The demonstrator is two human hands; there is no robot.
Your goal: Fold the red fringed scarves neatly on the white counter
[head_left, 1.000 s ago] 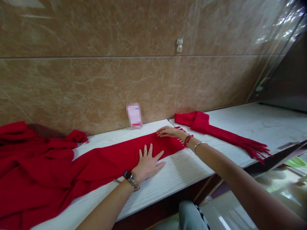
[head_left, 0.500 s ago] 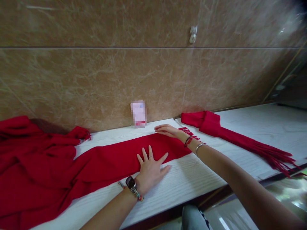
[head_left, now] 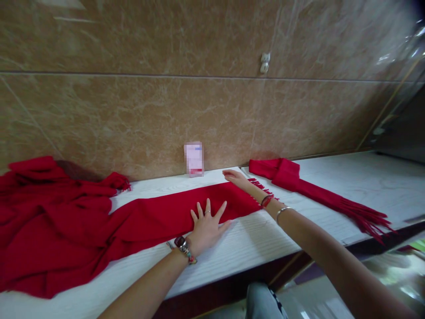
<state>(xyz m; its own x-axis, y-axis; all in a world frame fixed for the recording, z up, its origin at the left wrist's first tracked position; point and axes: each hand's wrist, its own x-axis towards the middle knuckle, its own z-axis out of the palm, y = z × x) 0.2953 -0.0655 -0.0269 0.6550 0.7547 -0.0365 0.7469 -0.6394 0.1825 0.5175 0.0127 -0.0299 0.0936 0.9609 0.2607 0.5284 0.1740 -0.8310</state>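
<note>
A long red scarf (head_left: pixel 156 215) lies flattened across the white tabletop, its fringed end toward the right. My left hand (head_left: pixel 206 228) rests on its near edge with fingers spread wide; a ring, a watch and a beaded bracelet are on that arm. At the far edge, close to the fringe, is my right hand (head_left: pixel 236 178), fingers stretched out and nothing gripped. Whether its palm touches the cloth I cannot tell. To the left the scarf runs into a loose, rumpled heap of red cloth (head_left: pixel 59 221).
A second red scarf (head_left: pixel 318 191), folded over at one end, lies on the right with its fringe near the front edge. A pale pink card-like item, blurred (head_left: pixel 194 159), leans against the brown marbled wall (head_left: pixel 133 119). The white table (head_left: pixel 265 237) has a dark front edge.
My right hand has shifted slightly right and away from me along the scarf's far edge. The left hand stays spread in nearly the same place. The whole view has tilted a little.
</note>
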